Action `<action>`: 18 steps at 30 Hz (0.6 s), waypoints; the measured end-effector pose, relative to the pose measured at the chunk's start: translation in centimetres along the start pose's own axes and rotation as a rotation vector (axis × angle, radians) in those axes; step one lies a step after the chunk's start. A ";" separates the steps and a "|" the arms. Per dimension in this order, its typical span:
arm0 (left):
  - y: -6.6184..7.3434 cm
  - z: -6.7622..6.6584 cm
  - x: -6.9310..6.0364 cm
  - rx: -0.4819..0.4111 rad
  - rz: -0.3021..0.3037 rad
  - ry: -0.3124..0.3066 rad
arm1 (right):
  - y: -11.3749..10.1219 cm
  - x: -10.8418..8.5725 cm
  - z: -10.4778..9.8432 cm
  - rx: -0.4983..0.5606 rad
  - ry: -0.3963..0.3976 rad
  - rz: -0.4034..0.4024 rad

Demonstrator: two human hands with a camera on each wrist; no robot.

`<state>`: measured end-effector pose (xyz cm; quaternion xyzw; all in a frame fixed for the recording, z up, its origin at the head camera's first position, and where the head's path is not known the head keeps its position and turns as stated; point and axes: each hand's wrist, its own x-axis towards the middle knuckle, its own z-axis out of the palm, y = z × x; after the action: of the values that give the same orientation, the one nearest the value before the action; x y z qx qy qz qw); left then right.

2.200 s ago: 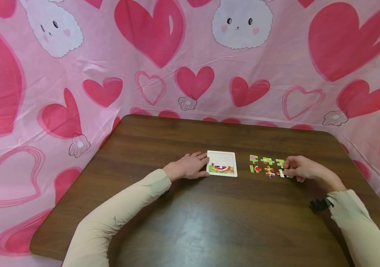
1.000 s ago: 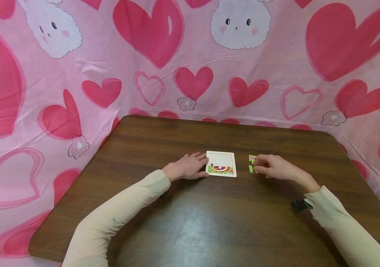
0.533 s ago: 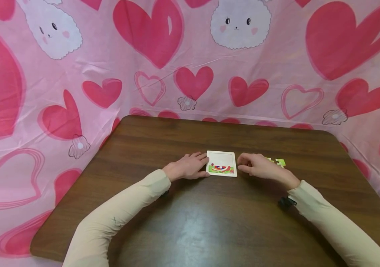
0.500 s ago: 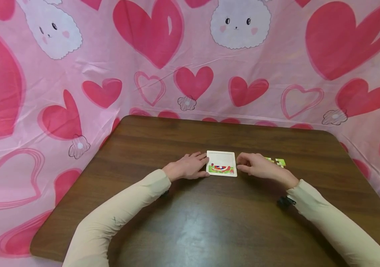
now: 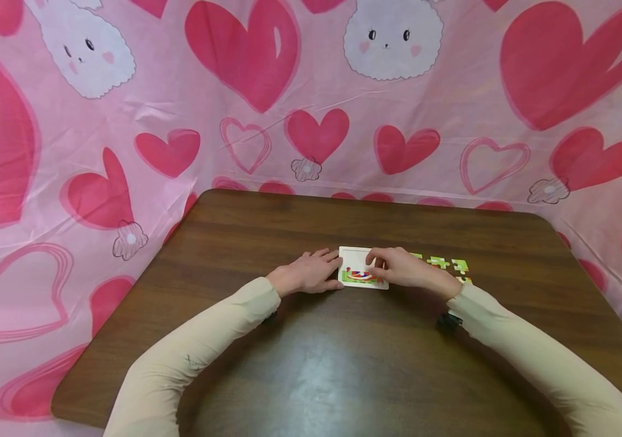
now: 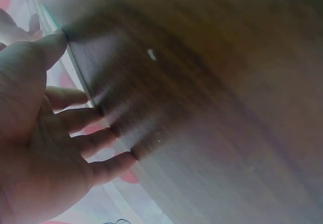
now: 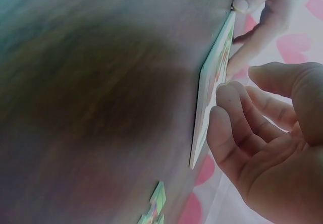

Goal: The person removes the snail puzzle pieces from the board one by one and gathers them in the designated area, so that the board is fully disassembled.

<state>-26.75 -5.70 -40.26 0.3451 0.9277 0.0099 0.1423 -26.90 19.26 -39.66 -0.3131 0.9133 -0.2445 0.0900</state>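
A small square puzzle board [image 5: 353, 261] with a white frame lies on the table, its lower part carrying a colourful picture and its upper part plain white. My left hand [image 5: 306, 272] lies with fingers spread and straight, fingertips and thumb touching the board's left edge. Over the right half of the board hovers my right hand [image 5: 400, 267], its fingers bent and thumb close to the index finger. In the right wrist view the right hand's fingers [image 7: 229, 103] come near the board's face. Whether a piece sits between thumb and index finger is hidden.
Loose jigsaw pieces [image 5: 438, 262] lie right of the board, some covered by my right hand and wrist. Part of them shows in the right wrist view as green jigsaw pieces [image 7: 155, 204]. A pink heart-patterned cloth [image 5: 316, 79] hangs behind the brown table [image 5: 300, 224].
My right hand has travelled left, from the right end of the loose pieces, across them, to above the board. The left hand and the board have stayed put.
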 end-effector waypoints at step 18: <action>0.0 0.2 0.0 0.008 0.011 0.021 | -0.5 1.9 1.6 0.012 -0.008 -0.060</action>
<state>-26.77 -5.71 -40.43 0.3504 0.9273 0.0107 0.1312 -27.64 17.10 -40.83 -0.3410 0.9015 -0.2514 0.0883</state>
